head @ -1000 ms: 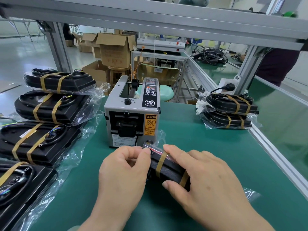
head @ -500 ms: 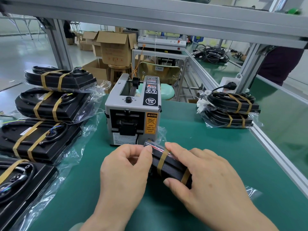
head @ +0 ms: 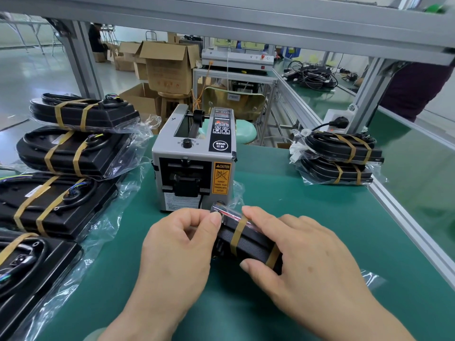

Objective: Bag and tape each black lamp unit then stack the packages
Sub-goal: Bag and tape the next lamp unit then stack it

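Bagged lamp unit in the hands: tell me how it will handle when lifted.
Probably rigid: the lamp unit shows a straight, boxy edge. Likely slippery, since a glossy clear bag wraps it; the tape bands may give better grip. The loose bag tail may flop.

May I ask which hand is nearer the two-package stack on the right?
Right. The right hand sits before the stack, to its left; the left hand is farther left, across the held package.
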Available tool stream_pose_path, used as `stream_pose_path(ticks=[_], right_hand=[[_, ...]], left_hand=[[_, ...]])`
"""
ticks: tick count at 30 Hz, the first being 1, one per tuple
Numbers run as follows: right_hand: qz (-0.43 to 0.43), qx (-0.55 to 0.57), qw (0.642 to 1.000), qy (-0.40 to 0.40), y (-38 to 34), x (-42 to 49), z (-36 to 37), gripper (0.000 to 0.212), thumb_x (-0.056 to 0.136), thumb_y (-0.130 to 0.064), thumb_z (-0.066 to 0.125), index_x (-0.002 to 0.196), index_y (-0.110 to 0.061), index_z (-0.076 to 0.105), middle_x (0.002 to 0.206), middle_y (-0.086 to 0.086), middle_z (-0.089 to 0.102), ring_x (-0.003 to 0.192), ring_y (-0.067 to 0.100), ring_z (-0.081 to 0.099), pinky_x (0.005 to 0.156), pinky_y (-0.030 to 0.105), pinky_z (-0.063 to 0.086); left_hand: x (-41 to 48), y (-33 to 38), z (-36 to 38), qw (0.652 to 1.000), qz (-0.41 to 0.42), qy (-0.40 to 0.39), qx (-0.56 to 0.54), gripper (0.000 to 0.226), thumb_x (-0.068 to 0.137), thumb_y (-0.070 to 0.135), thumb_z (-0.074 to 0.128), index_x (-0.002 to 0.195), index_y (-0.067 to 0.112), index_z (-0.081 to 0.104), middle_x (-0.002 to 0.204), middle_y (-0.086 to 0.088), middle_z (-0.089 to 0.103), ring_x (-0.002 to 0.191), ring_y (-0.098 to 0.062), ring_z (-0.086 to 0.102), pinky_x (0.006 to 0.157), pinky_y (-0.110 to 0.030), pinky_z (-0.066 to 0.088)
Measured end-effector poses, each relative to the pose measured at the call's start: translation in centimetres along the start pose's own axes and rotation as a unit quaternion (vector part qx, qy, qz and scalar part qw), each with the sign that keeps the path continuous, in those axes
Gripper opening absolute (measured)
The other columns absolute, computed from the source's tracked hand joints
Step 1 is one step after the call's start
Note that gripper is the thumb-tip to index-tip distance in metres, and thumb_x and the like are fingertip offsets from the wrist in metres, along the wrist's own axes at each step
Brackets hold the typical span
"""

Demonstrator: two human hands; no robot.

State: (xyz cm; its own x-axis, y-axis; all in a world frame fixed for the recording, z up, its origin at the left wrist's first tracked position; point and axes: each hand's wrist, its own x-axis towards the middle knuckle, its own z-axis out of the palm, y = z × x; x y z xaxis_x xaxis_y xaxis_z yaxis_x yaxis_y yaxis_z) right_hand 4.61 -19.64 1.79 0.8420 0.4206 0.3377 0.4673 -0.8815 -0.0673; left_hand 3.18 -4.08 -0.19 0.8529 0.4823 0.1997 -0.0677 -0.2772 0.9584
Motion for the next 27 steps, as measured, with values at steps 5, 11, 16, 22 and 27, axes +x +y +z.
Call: stream_pose_path(ticks=[5,11,16,22,27], right_hand=[[0.000,-0.001,1.000,-0.003,-0.02,-0.04,-0.06,0.062,0.065,-0.063,0.052,0.123,-0.041,0.049,0.070,-0.012,0.059,0.064,0.019,0.055,0.057,0.033,0.051],[0.003,0.006,1.000,-0.009,-0.05,-0.02,-0.06,0.062,0.065,-0.062,0.052,0.123,-0.041,0.045,0.070,-0.011,0.058,0.065,0.020,0.055,0.057,0.034,0.051],[0.008,0.000,1.000,-0.013,-0.10,0.00,-0.02,0.063,0.065,-0.062,0.051,0.124,-0.041,0.049,0.071,-0.011,0.059,0.065,0.019,0.055,0.058,0.033,0.051],[0.009,-0.003,1.000,-0.016,-0.03,0.02,0.06,0.064,0.065,-0.062,0.053,0.125,-0.040,0.051,0.072,-0.011,0.059,0.066,0.019,0.054,0.058,0.032,0.049],[0.005,0.007,1.000,-0.017,0.05,0.03,0.04,0.063,0.066,-0.062,0.053,0.125,-0.042,0.047,0.074,-0.011,0.059,0.067,0.020,0.054,0.060,0.034,0.049]], left_hand=[[0.08,0.14,-0.11,1.000,0.000,-0.012,0.015,0.022,0.085,0.026,0.066,0.063,0.022,0.067,0.042,0.020,0.051,0.041,0.004,0.046,0.044,-0.005,0.034],[0.15,0.37,0.11,0.999,0.009,-0.004,0.031,0.023,0.084,0.027,0.067,0.062,0.021,0.065,0.044,0.018,0.055,0.040,0.003,0.048,0.044,-0.006,0.036],[0.07,0.43,0.39,0.999,0.018,0.015,0.041,0.022,0.082,0.026,0.070,0.061,0.021,0.064,0.047,0.021,0.059,0.046,0.006,0.053,0.047,-0.003,0.037],[0.08,0.29,0.65,0.998,0.015,0.038,0.041,0.018,0.074,0.029,0.071,0.059,0.022,0.064,0.053,0.026,0.061,0.053,0.009,0.056,0.049,-0.002,0.036],[0.29,0.02,0.68,0.999,-0.005,0.045,0.017,0.018,0.070,0.031,0.072,0.059,0.020,0.065,0.048,0.021,0.060,0.046,0.007,0.053,0.046,-0.003,0.036]])
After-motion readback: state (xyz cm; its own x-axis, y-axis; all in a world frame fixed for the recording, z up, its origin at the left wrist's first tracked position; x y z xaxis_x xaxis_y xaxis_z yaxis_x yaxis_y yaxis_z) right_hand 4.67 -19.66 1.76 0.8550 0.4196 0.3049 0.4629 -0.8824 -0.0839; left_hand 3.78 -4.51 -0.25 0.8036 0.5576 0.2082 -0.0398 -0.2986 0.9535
